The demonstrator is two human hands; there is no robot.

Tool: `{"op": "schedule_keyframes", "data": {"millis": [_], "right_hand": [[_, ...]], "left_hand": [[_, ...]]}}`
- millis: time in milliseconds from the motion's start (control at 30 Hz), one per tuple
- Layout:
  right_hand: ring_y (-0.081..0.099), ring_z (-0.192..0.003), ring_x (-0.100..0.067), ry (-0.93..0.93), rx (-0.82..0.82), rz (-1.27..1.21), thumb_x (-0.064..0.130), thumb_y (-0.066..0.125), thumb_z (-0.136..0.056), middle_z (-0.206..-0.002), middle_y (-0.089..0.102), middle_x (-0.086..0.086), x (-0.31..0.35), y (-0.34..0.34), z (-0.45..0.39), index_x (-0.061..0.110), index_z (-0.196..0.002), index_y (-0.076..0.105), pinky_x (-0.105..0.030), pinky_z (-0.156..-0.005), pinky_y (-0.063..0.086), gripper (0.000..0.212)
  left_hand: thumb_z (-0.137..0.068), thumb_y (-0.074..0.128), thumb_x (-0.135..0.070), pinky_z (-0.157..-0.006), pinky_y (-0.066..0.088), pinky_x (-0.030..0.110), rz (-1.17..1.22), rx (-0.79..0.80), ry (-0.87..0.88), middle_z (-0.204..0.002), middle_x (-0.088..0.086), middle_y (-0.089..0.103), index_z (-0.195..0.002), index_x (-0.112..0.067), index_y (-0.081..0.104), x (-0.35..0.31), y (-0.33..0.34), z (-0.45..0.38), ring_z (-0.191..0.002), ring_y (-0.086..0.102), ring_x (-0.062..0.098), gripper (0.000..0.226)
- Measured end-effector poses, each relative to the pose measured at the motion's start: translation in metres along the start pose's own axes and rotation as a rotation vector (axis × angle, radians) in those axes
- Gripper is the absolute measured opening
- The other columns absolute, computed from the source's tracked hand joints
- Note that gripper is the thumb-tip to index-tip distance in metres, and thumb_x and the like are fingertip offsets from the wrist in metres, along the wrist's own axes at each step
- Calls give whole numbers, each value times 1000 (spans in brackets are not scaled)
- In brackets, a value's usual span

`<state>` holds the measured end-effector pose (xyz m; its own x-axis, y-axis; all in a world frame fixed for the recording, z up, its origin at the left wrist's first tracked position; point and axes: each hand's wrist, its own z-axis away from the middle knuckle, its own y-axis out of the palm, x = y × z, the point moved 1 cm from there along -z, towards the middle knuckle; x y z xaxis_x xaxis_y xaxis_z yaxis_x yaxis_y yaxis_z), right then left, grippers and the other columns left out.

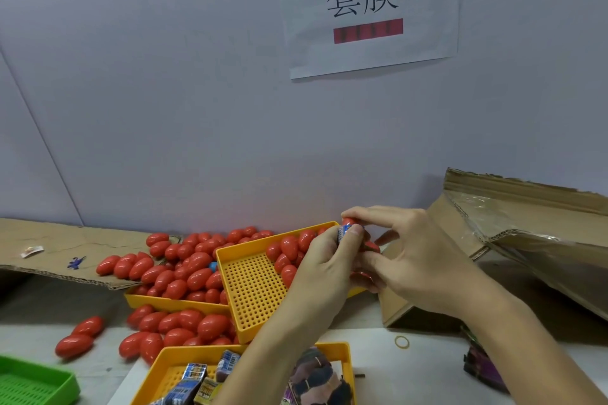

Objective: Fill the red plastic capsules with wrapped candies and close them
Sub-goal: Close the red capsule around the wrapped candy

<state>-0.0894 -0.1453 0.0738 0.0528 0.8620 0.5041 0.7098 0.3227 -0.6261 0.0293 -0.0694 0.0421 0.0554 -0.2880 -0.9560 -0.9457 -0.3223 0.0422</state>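
Observation:
My left hand (324, 261) and my right hand (408, 250) meet above the right end of a tilted yellow perforated tray (253, 293). Between them is a red capsule (350, 222) with a blue-and-white wrapped candy (343, 233) at its opening. My left thumb presses on the candy, and my right fingers grip red capsule pieces (371, 246). Whether the capsule is one piece or two halves I cannot tell. More red capsules (184, 268) are heaped in and around another yellow tray (164, 303). Wrapped candies (197, 375) lie in a near yellow tray (342, 347).
A torn cardboard box (526, 233) with plastic film leans at the right. Flat cardboard (49, 250) lies at the left under the wall. A green tray (36, 381) sits at the bottom left, loose capsules (79, 337) beside it. A rubber band (402, 342) lies on the table.

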Motion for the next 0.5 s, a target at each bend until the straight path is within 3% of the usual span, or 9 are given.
{"op": "schedule_keyframes", "data": {"millis": [67, 167, 333, 400, 500], "right_hand": [[59, -108, 3, -5, -16, -6, 23, 76, -80, -118, 66, 16, 2, -1, 0, 24, -127, 62, -15, -90, 50, 49], [61, -101, 4, 2, -25, -47, 22, 81, -75, -108, 68, 18, 3, -3, 1, 24, -121, 67, -13, -85, 50, 48], [68, -82, -30, 38, -31, -190, 13, 80, -76, -96, 69, 17, 5, -3, 1, 37, -102, 69, -38, -72, 58, 36], [69, -84, -25, 49, -41, -276, 13, 81, -76, -96, 71, 15, 5, -2, 2, 39, -101, 69, -36, -73, 60, 38], [69, -86, -36, 95, -61, -415, 14, 81, -75, -97, 73, -2, 5, 0, 2, 42, -101, 68, -41, -77, 61, 40]], "left_hand": [[-88, 55, -44, -66, 56, 32, 130, -7, -41, -80, 7, 67, -99, -8, 65, -1, 0, 0, -77, 67, 20, 39], [-90, 56, -36, -71, 56, 36, 371, 21, -111, -88, 19, 63, -110, 0, 58, -5, 7, 2, -81, 66, 24, 41], [-93, 51, -36, -81, 58, 42, 546, 62, -170, -112, 26, 63, -121, -3, 57, -9, 12, 7, -106, 67, 31, 44], [-93, 53, -37, -81, 58, 41, 624, 86, -182, -122, 28, 60, -122, -4, 60, -11, 12, 10, -111, 66, 32, 44], [-89, 59, -36, -77, 58, 38, 702, 146, -173, -106, 17, 70, -107, -8, 73, -15, 12, 12, -102, 70, 28, 36]]}}
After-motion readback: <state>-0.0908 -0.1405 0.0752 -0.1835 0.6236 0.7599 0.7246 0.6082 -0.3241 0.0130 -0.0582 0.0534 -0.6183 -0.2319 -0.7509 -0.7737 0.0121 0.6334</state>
